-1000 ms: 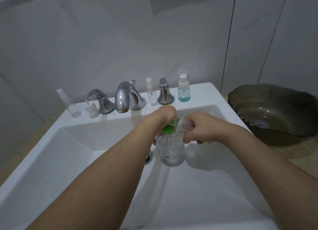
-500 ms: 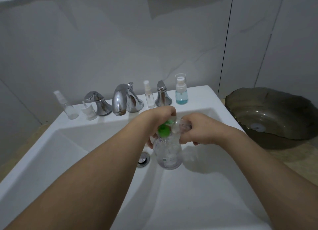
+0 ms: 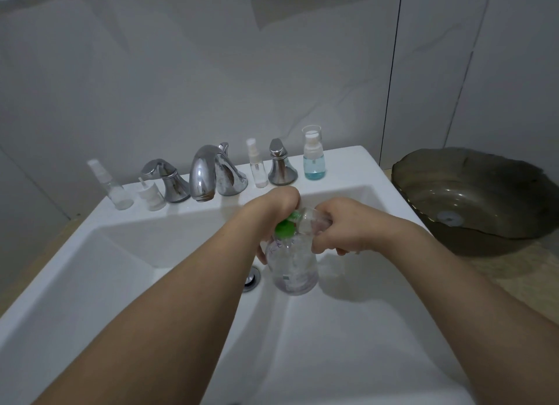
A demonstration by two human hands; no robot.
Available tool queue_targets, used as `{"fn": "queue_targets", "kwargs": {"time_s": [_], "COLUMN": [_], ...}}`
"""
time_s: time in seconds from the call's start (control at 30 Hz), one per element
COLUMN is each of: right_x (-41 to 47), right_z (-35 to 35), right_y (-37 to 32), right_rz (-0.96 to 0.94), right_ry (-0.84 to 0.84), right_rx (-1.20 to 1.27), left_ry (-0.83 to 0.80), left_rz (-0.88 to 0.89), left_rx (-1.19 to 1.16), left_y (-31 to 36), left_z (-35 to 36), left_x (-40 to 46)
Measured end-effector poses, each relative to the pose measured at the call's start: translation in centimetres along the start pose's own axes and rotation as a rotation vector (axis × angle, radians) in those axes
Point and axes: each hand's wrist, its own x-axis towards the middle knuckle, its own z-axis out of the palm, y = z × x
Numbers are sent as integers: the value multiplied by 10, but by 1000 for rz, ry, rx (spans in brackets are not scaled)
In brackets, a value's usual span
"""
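Over the white sink basin (image 3: 127, 271) I hold a clear round bottle (image 3: 295, 268) with a green top (image 3: 285, 228). My left hand (image 3: 272, 211) grips the bottle near its neck, fingers curled down its far side. My right hand (image 3: 338, 226) is closed around a small clear bottle (image 3: 313, 218), tilted toward the green top. Both hands meet just above the drain (image 3: 252, 279). The mouths of the two bottles are hidden by my fingers.
A chrome tap (image 3: 208, 171) with two handles (image 3: 166, 179) (image 3: 281, 164) stands on the sink's back ledge. Small spray bottles (image 3: 110, 183) (image 3: 257, 165), a white cap (image 3: 151, 194) and a bottle of blue liquid (image 3: 314, 156) line it. A dark glass bowl basin (image 3: 478, 198) sits right.
The hands and bottles stay together over the drain; the view has shifted slightly, and the small bottle's tilt toward the green top barely changes.
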Motion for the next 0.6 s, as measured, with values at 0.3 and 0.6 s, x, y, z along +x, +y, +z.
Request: {"fn": "queue_targets", "kwargs": {"time_s": [0.3,0.6], "right_x": [1,-1], "right_z": [0,0], "right_y": [0,-4], "right_rz": [37,19], "right_ry": [-35,-12], "right_rx": [21,50], "left_ry": [81,-89], "left_rz": [64,-31], "left_rx": [-51,-3], "left_y": [0,1], "left_z": [5,-8], "left_x": [10,12]}}
